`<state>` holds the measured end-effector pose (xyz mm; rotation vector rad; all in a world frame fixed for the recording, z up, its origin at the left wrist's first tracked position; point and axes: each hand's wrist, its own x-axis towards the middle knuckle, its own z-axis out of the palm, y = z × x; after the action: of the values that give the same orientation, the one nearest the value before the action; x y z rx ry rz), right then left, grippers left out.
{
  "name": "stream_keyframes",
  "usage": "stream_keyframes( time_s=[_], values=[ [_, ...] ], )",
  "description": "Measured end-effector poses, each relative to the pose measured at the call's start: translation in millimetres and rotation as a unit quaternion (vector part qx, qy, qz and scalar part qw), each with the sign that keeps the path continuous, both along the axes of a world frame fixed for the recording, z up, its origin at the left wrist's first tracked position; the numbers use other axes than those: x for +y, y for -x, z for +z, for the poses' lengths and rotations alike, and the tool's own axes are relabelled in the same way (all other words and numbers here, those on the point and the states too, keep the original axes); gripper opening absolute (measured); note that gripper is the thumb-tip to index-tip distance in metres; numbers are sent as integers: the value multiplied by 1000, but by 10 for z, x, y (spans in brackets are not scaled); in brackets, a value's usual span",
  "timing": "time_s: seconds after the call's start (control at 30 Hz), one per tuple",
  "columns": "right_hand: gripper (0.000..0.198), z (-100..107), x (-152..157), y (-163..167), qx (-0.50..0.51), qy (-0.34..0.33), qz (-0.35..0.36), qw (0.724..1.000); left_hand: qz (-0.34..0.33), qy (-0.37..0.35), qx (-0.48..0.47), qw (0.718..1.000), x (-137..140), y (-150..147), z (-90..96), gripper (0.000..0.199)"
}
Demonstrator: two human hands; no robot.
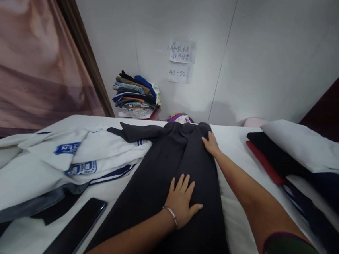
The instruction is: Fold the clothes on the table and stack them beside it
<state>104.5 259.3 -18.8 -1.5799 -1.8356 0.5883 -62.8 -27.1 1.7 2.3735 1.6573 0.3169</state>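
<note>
A long dark grey coat (165,174) lies lengthwise down the middle of the white table, its collar end at the far edge. One sleeve (145,132) sticks out to the left over a white garment. My left hand (180,204), with a bracelet at the wrist, rests flat on the coat's middle with fingers spread. Farther off, my right hand (212,144) touches the coat's upper right shoulder edge, fingers stretched out and the thumb apart. The coat's lower end runs out of view.
White clothes with blue lettering (49,159) are spread at left, near a black phone-like slab (75,230). Folded clothes are stacked at right (310,156). Beyond the table stands another clothes pile (136,96), below paper signs (181,60) on the wall.
</note>
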Motion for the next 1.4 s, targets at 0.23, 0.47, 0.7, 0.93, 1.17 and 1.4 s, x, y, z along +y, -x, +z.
stream_keyframes(
  time_s=[0.23,0.47,0.7,0.93,1.17,1.4],
  values=[
    [56,-105,-223,171,-122,90,32,988,6,2,54,999,30,-22,-288,79],
    [60,51,-603,10,-163,103,41,980,9,-11,60,998,39,-34,-264,80],
    [60,-100,-1477,-179,-166,76,92,979,12,-13,51,999,24,-59,-268,80],
    [62,-352,-2242,-429,-33,24,163,986,12,4,47,999,69,-48,-221,79],
    [65,13,-2332,-679,264,180,-12,947,38,-29,-10,999,-288,-235,68,49],
    [32,228,-2404,-664,343,322,40,881,24,10,-16,1000,-927,-581,218,59]
  ],
)
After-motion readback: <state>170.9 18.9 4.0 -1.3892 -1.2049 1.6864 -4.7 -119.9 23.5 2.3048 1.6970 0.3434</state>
